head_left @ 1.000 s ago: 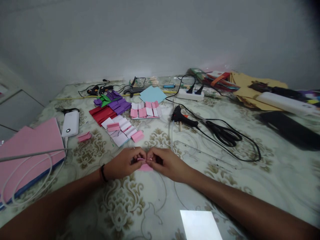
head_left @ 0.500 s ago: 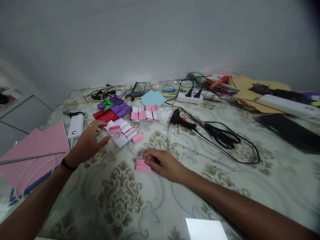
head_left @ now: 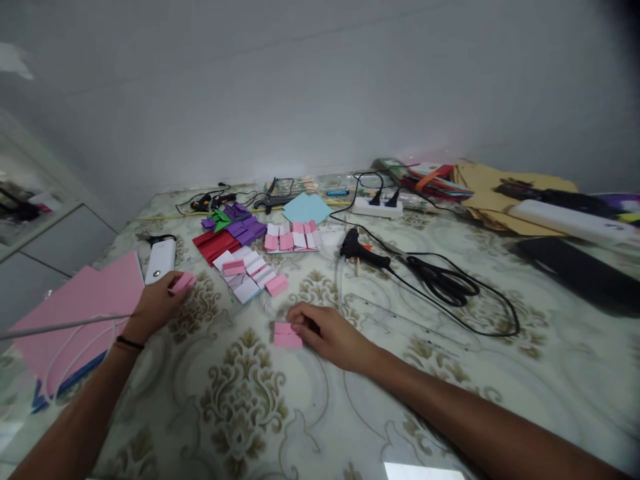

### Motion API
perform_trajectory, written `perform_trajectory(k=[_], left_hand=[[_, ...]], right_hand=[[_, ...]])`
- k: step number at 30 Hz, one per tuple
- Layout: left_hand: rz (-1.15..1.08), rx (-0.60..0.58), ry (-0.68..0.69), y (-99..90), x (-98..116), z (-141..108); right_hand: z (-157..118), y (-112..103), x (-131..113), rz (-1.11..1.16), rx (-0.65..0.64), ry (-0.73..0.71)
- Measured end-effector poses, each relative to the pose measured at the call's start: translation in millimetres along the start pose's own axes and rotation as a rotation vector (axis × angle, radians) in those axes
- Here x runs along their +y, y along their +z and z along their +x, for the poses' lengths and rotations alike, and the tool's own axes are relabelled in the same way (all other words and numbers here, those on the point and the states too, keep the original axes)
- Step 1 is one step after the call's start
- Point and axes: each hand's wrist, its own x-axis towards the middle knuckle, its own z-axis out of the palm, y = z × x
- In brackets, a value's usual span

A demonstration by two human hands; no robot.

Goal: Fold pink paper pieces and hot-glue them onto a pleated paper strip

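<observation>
My left hand (head_left: 159,303) is closed on a small folded pink paper (head_left: 183,282), just above the table beside the white power bank (head_left: 161,260). A second folded pink paper (head_left: 287,340) lies flat on the patterned cloth, its right edge pinched by the fingers of my right hand (head_left: 323,330). Between and beyond my hands spreads a group of folded pink and white papers (head_left: 246,289). Behind it are red folded papers (head_left: 216,247), purple ones (head_left: 247,231) and a row of pink-and-white folded pieces (head_left: 293,237).
A black glue gun (head_left: 363,250) with a coiled cable rests right of centre. Behind it stands a white power strip (head_left: 379,207) with plugs. Pink sheets (head_left: 95,300) lie at the left, light-blue paper (head_left: 306,208) at the back, and a black case (head_left: 575,270) at the right.
My left hand has moved from the pink and white folded papers back to the left and now holds a pink paper. My right hand stays on its pink piece. The view has shifted slightly.
</observation>
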Motion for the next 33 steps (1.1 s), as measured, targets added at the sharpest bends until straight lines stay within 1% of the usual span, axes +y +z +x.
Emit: perform_trajectory(k=[1,2,3,5,7,9,11,13,16,17,19,21,24,29,31,33], left_hand=[[-0.060,-0.011,0.002,-2.0,6.7,-4.0],[-0.284,-0.056,0.011,-4.0,14.5,-9.1],[-0.368,-0.107,0.041,-5.7,23.1,-14.9],[-0.449,-0.167,0.090,-8.2,41.9,-27.6],[-0.609,-0.212,0.140,-8.8,60.3,-40.0],[-0.663,-0.279,0.160,-6.7,77.0,-50.6],[-0.695,-0.386,0.175,-1.2,91.3,-58.6],[-0.715,-0.535,0.176,8.1,102.8,-63.2],[-0.771,-0.656,0.184,28.2,114.6,-62.9],[-0.782,-0.672,0.184,35.4,117.3,-61.4],[-0.795,-0.708,0.183,48.3,121.8,-58.0],[-0.803,-0.737,0.205,57.0,125.4,-55.9],[-0.763,-0.767,0.272,61.5,128.3,-56.7],[-0.670,-0.683,0.418,63.4,125.7,-61.5],[-0.708,-0.668,0.400,65.2,124.5,-62.7],[-0.809,-0.653,0.315,66.8,123.9,-63.2]], right_hand=[[-0.1,0.0,0.2,0.001,0.003,-0.007],[-0.3,-0.1,0.3,0.000,0.004,-0.014],[-0.3,-0.2,0.4,-0.001,0.005,-0.020],[-0.2,-0.3,0.6,-0.006,0.007,-0.025],[0.3,-0.3,0.9,-0.016,0.009,-0.024],[0.9,0.0,1.2,-0.037,0.019,-0.056],[1.2,0.3,1.1,-0.058,0.045,-0.145],[0.6,0.4,0.2,-0.071,0.097,-0.223],[-1.9,-0.4,-2.7,-0.076,0.175,-0.228],[-2.8,-0.9,-3.7,-0.080,0.189,-0.235],[-4.3,-2.0,-5.3,-0.090,0.190,-0.295],[-4.9,-2.7,-5.5,-0.103,0.172,-0.354],[-4.8,-3.1,-3.5,-0.084,0.133,-0.340],[-3.4,-3.6,-1.6,-0.037,0.096,-0.303],[-2.7,-4.7,-2.8,-0.025,0.105,-0.271],[-2.1,-5.9,-4.2,-0.025,0.117,-0.235]])
